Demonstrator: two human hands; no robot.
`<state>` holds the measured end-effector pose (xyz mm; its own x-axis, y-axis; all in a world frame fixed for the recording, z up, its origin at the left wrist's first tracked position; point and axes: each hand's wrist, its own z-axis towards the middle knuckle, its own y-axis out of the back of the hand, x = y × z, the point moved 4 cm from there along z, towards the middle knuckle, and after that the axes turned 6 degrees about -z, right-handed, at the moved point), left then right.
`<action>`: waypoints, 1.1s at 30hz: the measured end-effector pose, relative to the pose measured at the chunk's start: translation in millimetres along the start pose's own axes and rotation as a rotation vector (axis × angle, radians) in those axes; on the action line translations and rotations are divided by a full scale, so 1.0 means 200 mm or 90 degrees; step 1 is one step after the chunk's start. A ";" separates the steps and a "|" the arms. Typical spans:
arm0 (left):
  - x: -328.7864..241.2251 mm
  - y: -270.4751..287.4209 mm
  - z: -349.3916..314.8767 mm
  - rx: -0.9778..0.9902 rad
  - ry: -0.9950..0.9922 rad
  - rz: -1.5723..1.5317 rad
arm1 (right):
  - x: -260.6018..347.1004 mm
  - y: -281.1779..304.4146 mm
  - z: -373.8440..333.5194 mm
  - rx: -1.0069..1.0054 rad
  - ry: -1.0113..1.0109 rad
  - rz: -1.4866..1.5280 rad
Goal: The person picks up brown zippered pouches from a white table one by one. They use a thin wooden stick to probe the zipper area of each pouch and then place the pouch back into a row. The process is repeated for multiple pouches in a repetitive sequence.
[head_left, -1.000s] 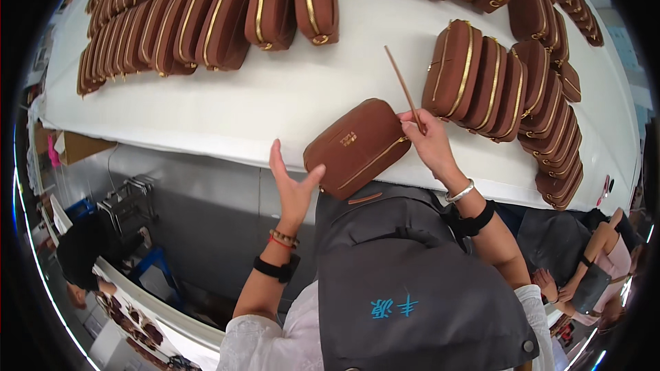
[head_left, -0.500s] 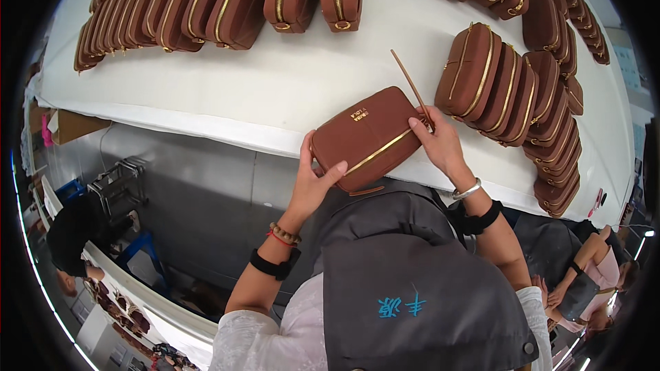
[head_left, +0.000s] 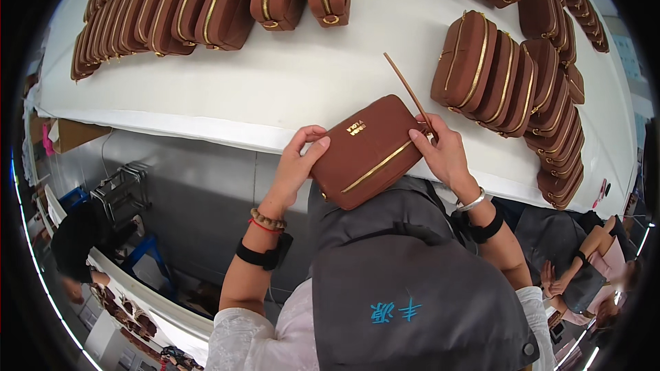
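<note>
A brown rectangular zip bag (head_left: pixel 363 158) with gold lettering and a gold zip is held between my hands at the table's near edge, its lower part over my dark apron. My left hand (head_left: pixel 297 166) grips the bag's left end, thumb on the face and fingers behind the edge. At the opposite end my right hand (head_left: pixel 447 154) pinches the bag's corner. From that same hand a thin brown stick (head_left: pixel 405 88) slants up and left over the table; I cannot tell its material.
Similar brown bags (head_left: pixel 485 72) stand in rows at the right of the white table (head_left: pixel 227 96). More bags (head_left: pixel 223 7) line the far left. Metal-framed stools (head_left: pixel 122 189) stand below at left. A co-worker (head_left: pixel 595 268) sits at lower right; another person (head_left: pixel 79 237) is at far left.
My left hand has slid up the bag's left end, its thumb leaving the zip side. The bag has tilted and shifted slightly toward me. The right hand keeps its hold with the stick.
</note>
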<state>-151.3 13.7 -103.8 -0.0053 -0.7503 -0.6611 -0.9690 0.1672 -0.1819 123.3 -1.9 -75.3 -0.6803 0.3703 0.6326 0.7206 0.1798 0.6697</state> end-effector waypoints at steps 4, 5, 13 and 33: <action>-0.16 -0.02 -0.08 0.061 -0.011 0.019 | 0.09 0.09 -0.05 -0.060 0.068 0.042; -0.22 -0.04 -0.12 0.094 -0.027 0.033 | 0.11 0.12 -0.07 -0.088 0.091 0.072; -0.42 -0.13 -0.44 0.361 -0.164 0.082 | 0.20 0.35 -0.24 -0.159 0.168 0.149; -0.31 -0.30 -0.42 0.159 -0.104 0.031 | 0.15 0.35 -0.27 -0.165 0.423 -0.194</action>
<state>-113.8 -3.8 9.0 0.0085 -0.6283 -0.7779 -0.8780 0.3676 -0.3065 146.3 -26.6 12.5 -0.8402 -0.2999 0.4517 0.4901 -0.0638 0.8693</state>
